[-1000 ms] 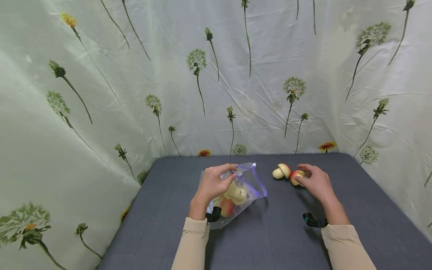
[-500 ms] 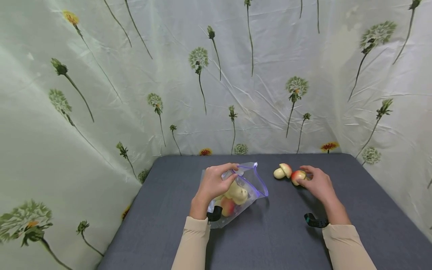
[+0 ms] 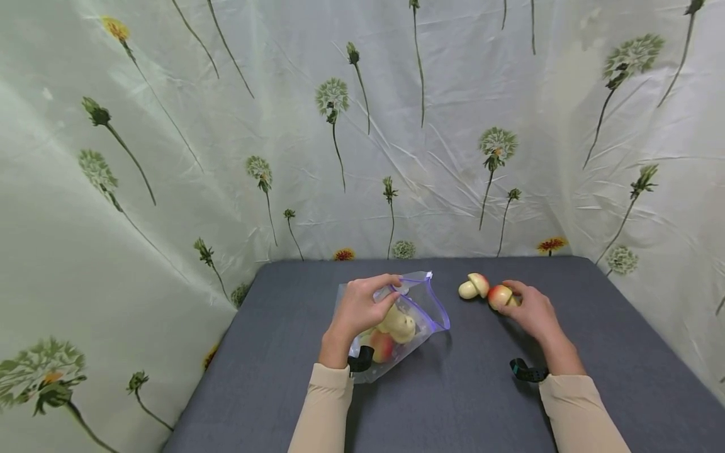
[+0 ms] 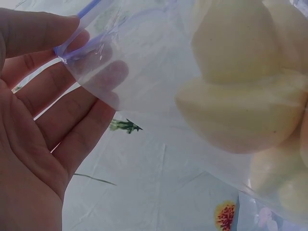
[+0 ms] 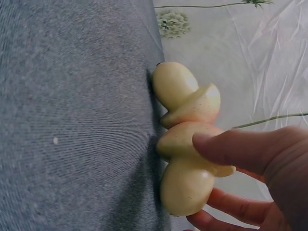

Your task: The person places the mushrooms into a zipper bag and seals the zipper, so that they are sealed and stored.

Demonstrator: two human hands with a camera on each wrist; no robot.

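Note:
My left hand (image 3: 359,308) pinches the purple zip edge of a clear zip bag (image 3: 421,343) between thumb and index finger; its mouth gapes to the right. Inside the bag lie several cream mushrooms (image 4: 240,115), one with a red-yellow cap (image 3: 381,346). My right hand (image 3: 535,311) holds another mushroom (image 5: 187,187) by its cap, thumb on the near side and fingers reaching behind. This mushroom lies on its side, low at the dark table. A second loose mushroom (image 3: 474,287) rests just left of it, the two caps meeting in the right wrist view.
The table (image 3: 430,409) has a dark grey cloth top. Behind it hangs a pale curtain (image 3: 442,207) printed with dandelions, also along the left and right sides. A black band (image 3: 529,371) sits on the right wrist, another (image 3: 360,358) on the left.
The right hand's fingers have settled lower and closer around the mushroom, which has turned slightly. The left hand and the bag stay as they were; the head view has shifted a little.

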